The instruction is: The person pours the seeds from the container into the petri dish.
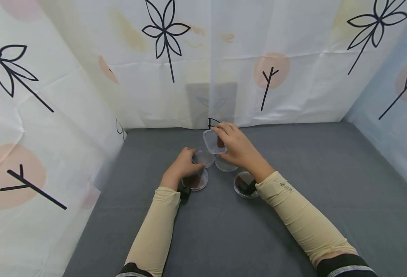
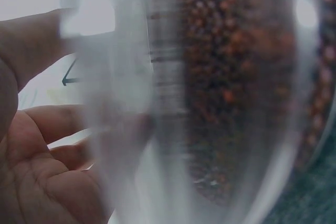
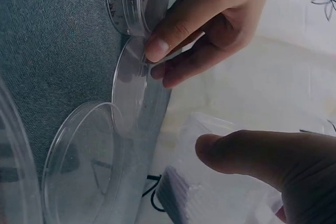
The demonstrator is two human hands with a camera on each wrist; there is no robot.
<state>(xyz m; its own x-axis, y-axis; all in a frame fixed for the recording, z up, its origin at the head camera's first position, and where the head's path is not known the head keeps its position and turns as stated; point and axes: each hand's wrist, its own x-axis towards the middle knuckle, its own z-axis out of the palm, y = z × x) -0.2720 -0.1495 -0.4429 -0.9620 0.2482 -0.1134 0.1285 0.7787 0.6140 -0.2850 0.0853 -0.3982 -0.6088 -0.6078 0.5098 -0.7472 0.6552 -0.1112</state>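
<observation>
My left hand (image 1: pixel 184 165) spans a clear, round petri dish (image 1: pixel 203 157), thumb and fingers at its rim. In the right wrist view, that thumb and fingertips meet at the edge of this dish (image 3: pixel 130 87). My right hand (image 1: pixel 237 146) holds up a clear plastic box (image 1: pixel 210 140) with rounded corners, thumb flat against it. Something reddish-brown shows by the box under the fingers; the right wrist view has a ridged purple-grey part (image 3: pixel 173 192) at its edge. Another clear dish (image 1: pixel 225 164) lies beneath my right hand.
Below my left hand sits a dish of small reddish grains (image 1: pixel 195 181), seen large and blurred in the left wrist view. A dish with dark contents (image 1: pixel 243 185) lies under my right wrist. Printed white curtains (image 1: pixel 293 96) border the grey cloth-covered table (image 1: pixel 224 238) at back and sides.
</observation>
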